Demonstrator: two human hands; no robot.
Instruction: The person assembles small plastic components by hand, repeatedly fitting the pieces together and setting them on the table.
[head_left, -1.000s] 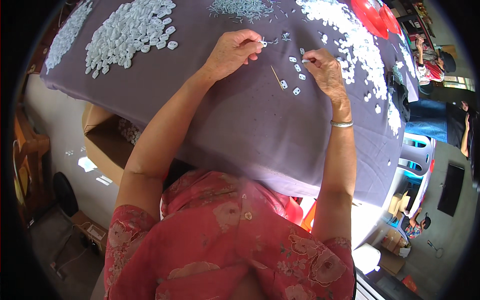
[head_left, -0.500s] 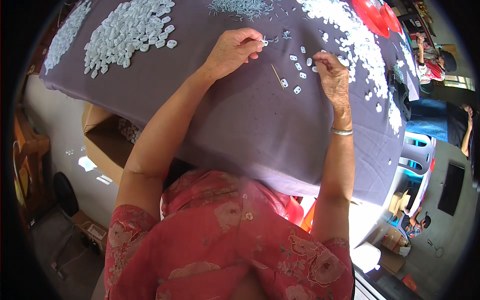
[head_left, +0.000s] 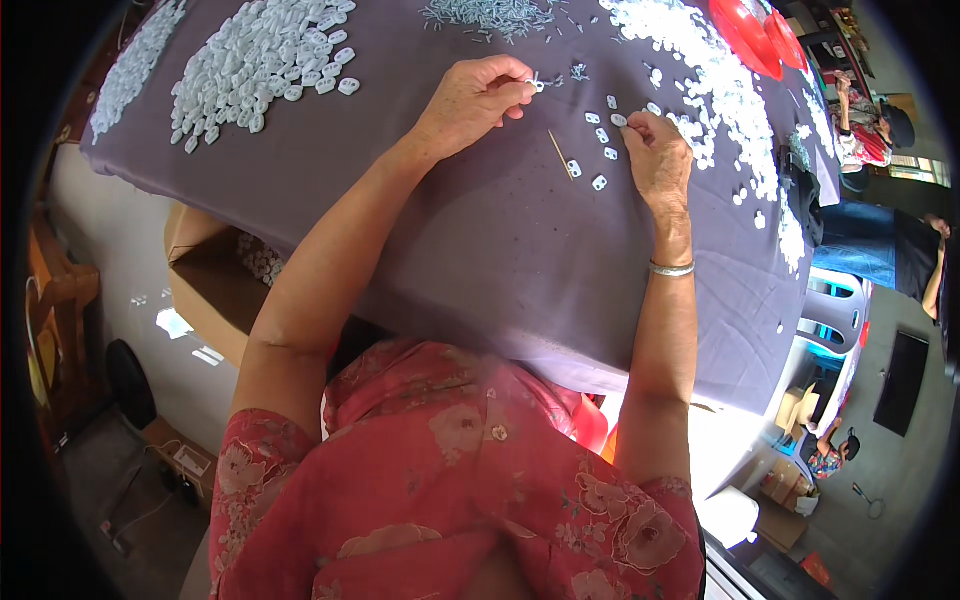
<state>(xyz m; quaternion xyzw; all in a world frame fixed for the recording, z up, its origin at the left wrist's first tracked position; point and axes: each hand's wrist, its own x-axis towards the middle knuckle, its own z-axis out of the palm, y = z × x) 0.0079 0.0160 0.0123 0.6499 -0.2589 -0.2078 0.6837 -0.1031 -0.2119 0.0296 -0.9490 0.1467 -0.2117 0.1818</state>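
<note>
evidently pinching a small white piece (head_left: 538,87) between thumb and forefinger of the left hand (head_left: 470,105), over the purple cloth (head_left: 500,230), perhaps gripped so to leave the outer end exposed. at the edge of an oval white piece (head_left: 618,120), with fingertips of the right hand (head_left: 660,160) bunched together; cannot tell whether pinching or merely touching. between the two, loose two-holed pieces (head_left: 602,134), probably laid singly for easy picking, near a thin stick (head_left: 562,155). beyond, a small cluster of grey pins (head_left: 579,72), likely set apart from the larger pin heap (head_left: 490,15) for closer reach.
</note>
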